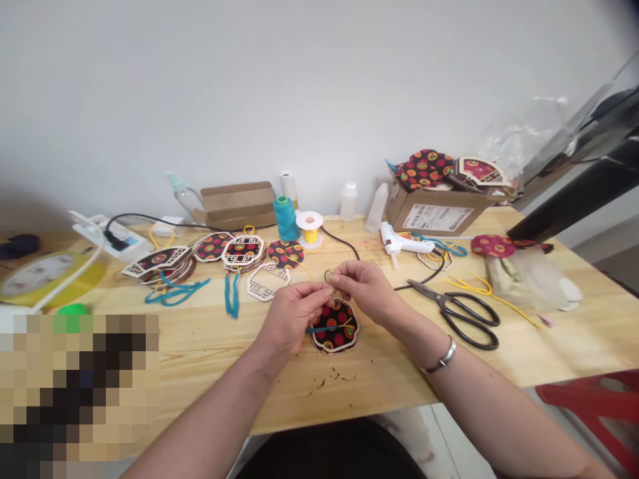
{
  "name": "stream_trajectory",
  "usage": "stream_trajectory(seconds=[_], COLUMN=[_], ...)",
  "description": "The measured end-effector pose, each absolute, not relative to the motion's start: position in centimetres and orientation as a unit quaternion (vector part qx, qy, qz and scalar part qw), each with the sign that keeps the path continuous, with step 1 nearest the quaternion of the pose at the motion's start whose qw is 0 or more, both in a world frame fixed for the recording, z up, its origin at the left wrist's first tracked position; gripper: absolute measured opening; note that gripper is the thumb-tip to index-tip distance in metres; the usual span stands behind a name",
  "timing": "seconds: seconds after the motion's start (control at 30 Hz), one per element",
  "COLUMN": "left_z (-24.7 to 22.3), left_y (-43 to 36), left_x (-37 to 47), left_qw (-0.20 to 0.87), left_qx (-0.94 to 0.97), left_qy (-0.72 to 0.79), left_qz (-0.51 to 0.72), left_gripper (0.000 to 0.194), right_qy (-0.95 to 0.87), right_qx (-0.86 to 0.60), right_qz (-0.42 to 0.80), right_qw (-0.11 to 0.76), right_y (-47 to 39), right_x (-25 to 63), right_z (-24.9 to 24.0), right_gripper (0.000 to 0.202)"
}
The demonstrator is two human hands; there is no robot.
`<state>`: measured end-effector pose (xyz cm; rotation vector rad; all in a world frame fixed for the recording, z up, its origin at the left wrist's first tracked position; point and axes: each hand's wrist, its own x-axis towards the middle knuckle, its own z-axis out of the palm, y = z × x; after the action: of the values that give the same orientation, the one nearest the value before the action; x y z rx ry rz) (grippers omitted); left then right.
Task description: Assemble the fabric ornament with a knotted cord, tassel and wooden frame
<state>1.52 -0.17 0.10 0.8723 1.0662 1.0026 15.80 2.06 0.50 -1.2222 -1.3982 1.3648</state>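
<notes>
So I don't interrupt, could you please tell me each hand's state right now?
Left hand: pinched closed; what it grips cannot be told.
Right hand: closed, pinching a small loop.

Tabletop [200, 372]: smooth pale wood, grain left visible
Scissors [464, 314]: dark metal blades
Glue gun [407, 241]: white plastic
Box [434, 209]: matt brown cardboard, paper label attached
Ornament [335, 327]: patterned cloth, edged in what looks like wood
Bracelet [446, 357]: shiny, metallic-looking
Wall [299, 86]: matt

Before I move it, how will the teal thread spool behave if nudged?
The teal thread spool stands on end, taller than wide, so it could tip. Its round side suggests it would roll once down. Neatly wound, it probably feels firm.
</notes>
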Motion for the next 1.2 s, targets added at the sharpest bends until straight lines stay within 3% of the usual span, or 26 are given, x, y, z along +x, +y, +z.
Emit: stream_trajectory(seconds=[0.2, 0.33, 1.2], left_z=[0.32, 0.27, 0.13], left_y=[-0.24, -0.08, -0.19], left_x=[1.55, 1.47, 1.34], left_qw=[0.667, 0.671, 0.646], left_qx=[0.356, 0.350, 0.399], left_qy=[0.473, 0.468, 0.484], left_qz=[0.452, 0.456, 0.435], left_gripper=[0.017, 0.018, 0.016], right_qy=[-0.548, -0.529, -0.579], right_qx=[-0.434, -0.403, -0.434], right_qz=[0.624, 0.655, 0.588], right_qw=[0.349, 0.359, 0.362], right_y=[1.75, 1.81, 2.22], right_x=[15.98, 16.04, 16.40], right_z=[1.07, 1.02, 0.61], right_gripper=[0.026, 0.025, 0.020])
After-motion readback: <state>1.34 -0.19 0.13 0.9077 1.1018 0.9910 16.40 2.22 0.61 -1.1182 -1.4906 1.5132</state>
